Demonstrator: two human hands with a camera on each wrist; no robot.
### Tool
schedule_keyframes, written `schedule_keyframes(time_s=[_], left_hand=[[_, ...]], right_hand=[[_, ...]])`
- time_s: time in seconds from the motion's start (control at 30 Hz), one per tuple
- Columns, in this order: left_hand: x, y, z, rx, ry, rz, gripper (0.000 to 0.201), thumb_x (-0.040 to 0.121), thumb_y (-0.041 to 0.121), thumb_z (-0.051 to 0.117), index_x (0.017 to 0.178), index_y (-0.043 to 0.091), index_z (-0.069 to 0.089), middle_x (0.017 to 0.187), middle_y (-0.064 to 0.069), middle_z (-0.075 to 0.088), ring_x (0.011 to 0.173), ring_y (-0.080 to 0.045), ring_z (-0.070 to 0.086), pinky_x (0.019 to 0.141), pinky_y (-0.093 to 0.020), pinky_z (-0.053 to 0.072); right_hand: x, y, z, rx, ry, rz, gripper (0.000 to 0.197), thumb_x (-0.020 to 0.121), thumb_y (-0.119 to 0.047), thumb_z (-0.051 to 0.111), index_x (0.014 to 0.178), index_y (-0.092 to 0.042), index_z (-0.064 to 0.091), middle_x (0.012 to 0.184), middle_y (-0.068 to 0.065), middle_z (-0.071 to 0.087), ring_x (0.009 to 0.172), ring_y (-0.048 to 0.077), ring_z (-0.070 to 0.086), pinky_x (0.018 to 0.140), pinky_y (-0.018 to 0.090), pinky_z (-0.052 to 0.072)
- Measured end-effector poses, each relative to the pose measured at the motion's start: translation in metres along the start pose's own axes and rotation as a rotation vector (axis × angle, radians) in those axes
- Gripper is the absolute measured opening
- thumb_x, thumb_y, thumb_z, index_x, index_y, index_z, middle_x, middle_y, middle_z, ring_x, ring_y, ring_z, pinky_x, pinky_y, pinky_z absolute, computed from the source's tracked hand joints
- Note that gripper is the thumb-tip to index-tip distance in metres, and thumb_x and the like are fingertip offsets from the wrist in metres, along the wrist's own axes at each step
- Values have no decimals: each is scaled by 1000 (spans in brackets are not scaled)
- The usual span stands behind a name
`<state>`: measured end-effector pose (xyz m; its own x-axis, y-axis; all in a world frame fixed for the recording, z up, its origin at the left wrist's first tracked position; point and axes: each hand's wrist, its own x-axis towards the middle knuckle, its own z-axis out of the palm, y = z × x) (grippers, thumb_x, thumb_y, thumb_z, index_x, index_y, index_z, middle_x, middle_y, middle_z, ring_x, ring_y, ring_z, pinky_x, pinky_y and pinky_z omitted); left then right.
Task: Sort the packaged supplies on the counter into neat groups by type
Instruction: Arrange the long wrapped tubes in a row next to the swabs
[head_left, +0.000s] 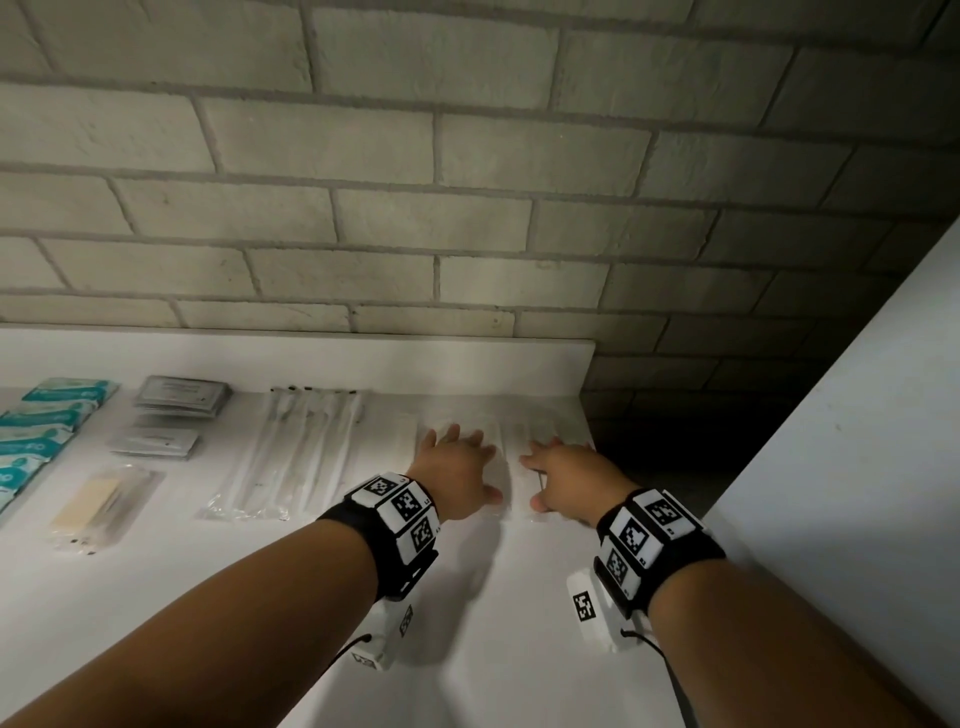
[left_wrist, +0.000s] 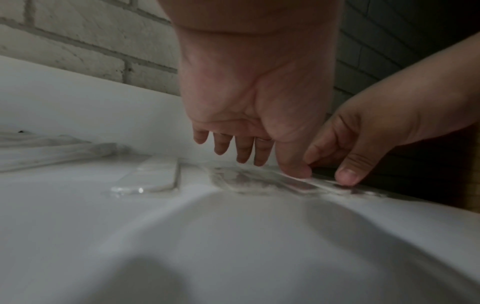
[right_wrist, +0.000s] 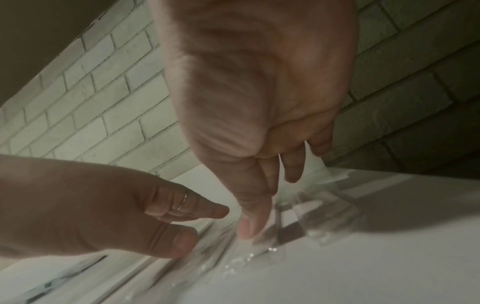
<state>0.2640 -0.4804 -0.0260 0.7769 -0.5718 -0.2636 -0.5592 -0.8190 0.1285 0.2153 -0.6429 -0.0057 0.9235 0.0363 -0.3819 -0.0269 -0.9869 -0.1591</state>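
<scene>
Two flat clear packages lie side by side at the right end of the white counter. My left hand rests with spread, straight fingers on the left clear package. My right hand lies with straight fingers on the right clear package, close to the counter's right edge. In the left wrist view my left hand has its thumb on the clear film, and the right thumb presses beside it. The right wrist view shows my right hand with its thumb on the crinkled clear package.
Left of the hands lie long clear swab packages, two piles of grey sachets, a beige item in a clear pack and teal packets. A brick wall stands behind. Right of the counter is a dark gap, then a white panel.
</scene>
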Motion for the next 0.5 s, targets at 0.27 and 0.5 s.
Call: schedule_keyframes(time_s=[0.27,0.5], left_hand=[[-12,-35,-7,60,-90,-65,77,88,49,56,152,21,23,160,1,19,148,-29,8,118,-50,5],[-12,-29,-5,47,-87,-26,74,88,46,57,150,20,27,159,0,22,148,-31,8,117,-51,8]], right_hand=[[8,-27,6,20,34,-65,63,90,-37,59,147,-21,36,159,3,24,144,23,28,117,40,25],[12,-37,12,-77,-41,-66,63,94,-33,55,150,-21,29,161,-2,17,147,22,19,120,46,13]])
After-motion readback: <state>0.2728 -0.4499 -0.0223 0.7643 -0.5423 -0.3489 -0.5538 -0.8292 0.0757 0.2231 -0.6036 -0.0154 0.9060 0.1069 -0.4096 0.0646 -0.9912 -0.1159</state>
